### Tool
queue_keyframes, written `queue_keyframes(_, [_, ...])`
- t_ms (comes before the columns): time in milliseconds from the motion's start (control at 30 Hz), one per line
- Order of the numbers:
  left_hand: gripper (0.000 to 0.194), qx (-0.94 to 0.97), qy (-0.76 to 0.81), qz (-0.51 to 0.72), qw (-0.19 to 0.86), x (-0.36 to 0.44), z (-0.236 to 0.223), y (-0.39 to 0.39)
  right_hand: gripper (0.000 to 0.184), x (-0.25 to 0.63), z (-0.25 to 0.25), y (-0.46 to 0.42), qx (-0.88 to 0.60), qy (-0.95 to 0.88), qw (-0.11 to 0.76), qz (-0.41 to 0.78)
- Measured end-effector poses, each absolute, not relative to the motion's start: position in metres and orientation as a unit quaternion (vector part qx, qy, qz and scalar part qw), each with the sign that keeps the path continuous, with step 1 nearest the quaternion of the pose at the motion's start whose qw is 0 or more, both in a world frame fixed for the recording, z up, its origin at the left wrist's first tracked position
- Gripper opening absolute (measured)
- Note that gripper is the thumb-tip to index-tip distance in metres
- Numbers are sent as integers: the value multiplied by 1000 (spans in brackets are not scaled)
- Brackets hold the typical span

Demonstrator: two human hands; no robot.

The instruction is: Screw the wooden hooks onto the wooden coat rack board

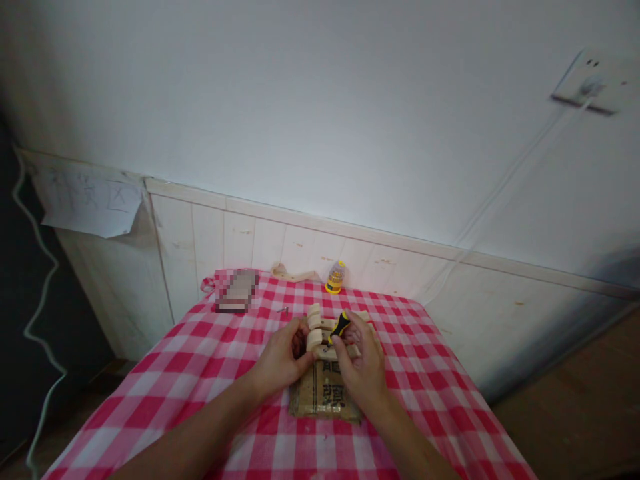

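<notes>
A small pale wooden piece with rounded ends and crosswise slats [315, 338] rests on a flat brown cardboard packet [320, 397] with dark printed characters. My left hand [285, 353] grips the wooden piece at its left end, thumb along the near edge. In my right hand [363, 357] is a short black and yellow screwdriver [340, 325], held between thumb and fingers. It leans with its lower end down at the wood, close to a dark hole or screw. The exact contact of its tip is too small to make out.
A red and white checked cloth [200, 400] covers the table. Towards the wall stand a yellow-capped bottle [335, 277] and a curved wooden piece [294, 275]. A blurred-out flat item [238, 291] lies at the back left, a small metal piece [283, 309] nearer me.
</notes>
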State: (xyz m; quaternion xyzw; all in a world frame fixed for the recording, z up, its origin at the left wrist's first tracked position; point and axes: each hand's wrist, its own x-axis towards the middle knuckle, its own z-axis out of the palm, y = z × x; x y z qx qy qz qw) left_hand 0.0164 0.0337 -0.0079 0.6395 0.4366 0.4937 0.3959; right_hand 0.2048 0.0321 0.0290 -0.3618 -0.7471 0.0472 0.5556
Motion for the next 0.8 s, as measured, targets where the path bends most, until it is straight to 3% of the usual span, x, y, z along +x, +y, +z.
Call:
queue_keyframes(200, [31, 631, 429, 499, 411, 18, -6, 33, 47, 202, 23, 33, -323, -733, 577, 156])
queue_keyframes(800, [29, 633, 439, 492, 405, 18, 1, 30, 42, 206, 25, 37, -371, -732, 568, 66])
